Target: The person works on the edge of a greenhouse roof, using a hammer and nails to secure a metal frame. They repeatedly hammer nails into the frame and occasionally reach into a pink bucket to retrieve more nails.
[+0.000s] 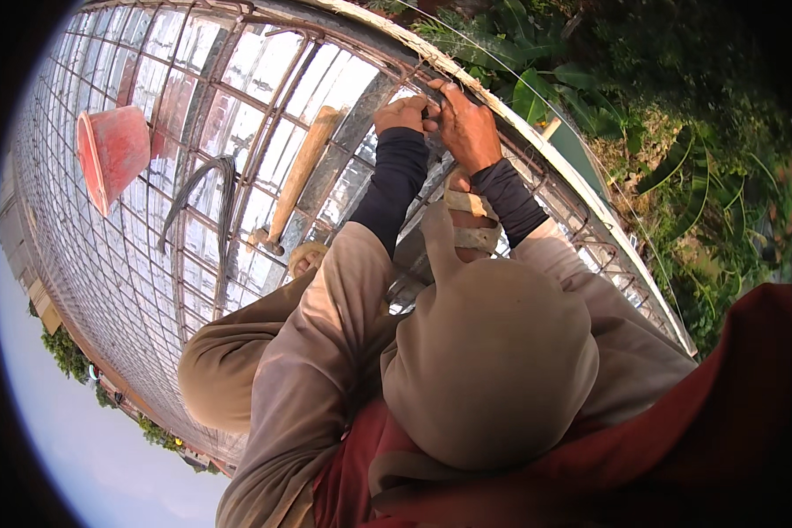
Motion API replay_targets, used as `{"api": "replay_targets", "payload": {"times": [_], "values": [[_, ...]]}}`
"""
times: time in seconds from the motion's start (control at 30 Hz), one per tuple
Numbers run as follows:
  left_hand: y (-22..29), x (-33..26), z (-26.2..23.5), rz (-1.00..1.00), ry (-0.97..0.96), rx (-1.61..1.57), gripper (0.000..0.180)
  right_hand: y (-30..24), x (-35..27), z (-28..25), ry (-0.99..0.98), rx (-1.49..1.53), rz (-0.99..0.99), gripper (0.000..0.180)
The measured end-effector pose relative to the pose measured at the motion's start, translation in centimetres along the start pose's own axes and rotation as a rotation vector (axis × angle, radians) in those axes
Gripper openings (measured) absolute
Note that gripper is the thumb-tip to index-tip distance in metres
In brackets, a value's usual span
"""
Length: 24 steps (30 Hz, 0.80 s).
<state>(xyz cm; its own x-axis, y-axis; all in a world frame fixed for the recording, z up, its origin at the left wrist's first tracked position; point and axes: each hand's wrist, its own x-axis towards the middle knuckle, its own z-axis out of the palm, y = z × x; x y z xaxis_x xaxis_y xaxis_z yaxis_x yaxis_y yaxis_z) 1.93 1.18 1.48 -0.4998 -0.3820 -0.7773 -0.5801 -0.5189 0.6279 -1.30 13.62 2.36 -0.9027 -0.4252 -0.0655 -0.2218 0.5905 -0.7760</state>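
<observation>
My left hand (402, 115) and my right hand (468, 128) meet at the rusty reinforcing bars along the deck's far edge. The left fingers are closed in a pinch, and what lies in them is hidden. On the right, the fingers curl around the bar area with their tips close to the left hand; what they grip does not show clearly. A wooden-handled hammer (303, 176) lies on the mesh left of my left forearm. Further left, a bent bundle of dark tie wire (226, 207) drapes over the bars.
A red bucket (125, 151) lies tipped at the left on the rebar mesh (88, 255), above shiny metal decking. My sandalled foot (473, 218) is below my right hand. Beyond the pale edge board (581, 180) are green plants and a drop.
</observation>
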Motion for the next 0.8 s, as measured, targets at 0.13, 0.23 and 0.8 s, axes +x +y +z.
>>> {"api": "replay_targets", "payload": {"times": [0.13, 0.23, 0.8], "values": [[0.5, -0.5, -0.1, -0.039, -0.026, 0.004, 0.022, 0.3, -0.1, 0.1, 0.004, -0.044, 0.018, 0.037], [0.6, -0.4, -0.2, -0.037, -0.037, 0.027, 0.021, 0.0, -0.1, 0.0, 0.014, 0.007, 0.054, 0.029], [0.4, 1.0, -0.3, 0.028, -0.050, 0.201, 0.026, -0.8, -0.2, -0.1, 0.047, -0.107, -0.015, 0.040]]}}
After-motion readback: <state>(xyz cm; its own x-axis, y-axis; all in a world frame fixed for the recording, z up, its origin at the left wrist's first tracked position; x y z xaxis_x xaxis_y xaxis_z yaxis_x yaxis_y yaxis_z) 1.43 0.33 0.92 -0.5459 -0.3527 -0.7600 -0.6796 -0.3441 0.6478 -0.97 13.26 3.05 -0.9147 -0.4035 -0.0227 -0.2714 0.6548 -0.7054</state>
